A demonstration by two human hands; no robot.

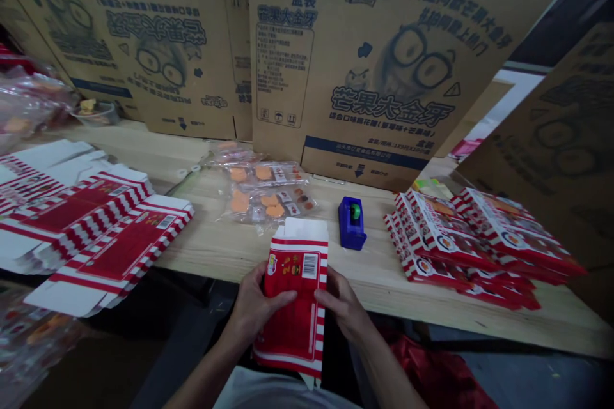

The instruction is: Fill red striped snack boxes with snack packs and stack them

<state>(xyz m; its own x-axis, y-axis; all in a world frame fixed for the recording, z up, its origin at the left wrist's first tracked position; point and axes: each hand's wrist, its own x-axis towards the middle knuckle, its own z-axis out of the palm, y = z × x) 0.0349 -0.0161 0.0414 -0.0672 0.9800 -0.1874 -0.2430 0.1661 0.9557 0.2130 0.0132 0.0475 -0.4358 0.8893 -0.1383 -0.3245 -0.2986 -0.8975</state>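
Both hands hold one red and white striped carton [295, 297] in front of the table's near edge. My left hand [256, 307] grips its left side, thumb lying across the printed face. My right hand [341, 307] clasps its right edge. The carton's white top flap stands open, pointing away from me. Just beyond it lie clear packets of orange sweets [266, 195] on the wooden table [378, 268].
A blue tape dispenser [352, 222] sits right of the carton. Flat red cartons are piled at the left [96, 230] and at the right [474, 239]. Large brown printed boxes [374, 64] wall off the back. More plastic packets lie far left [29, 102].
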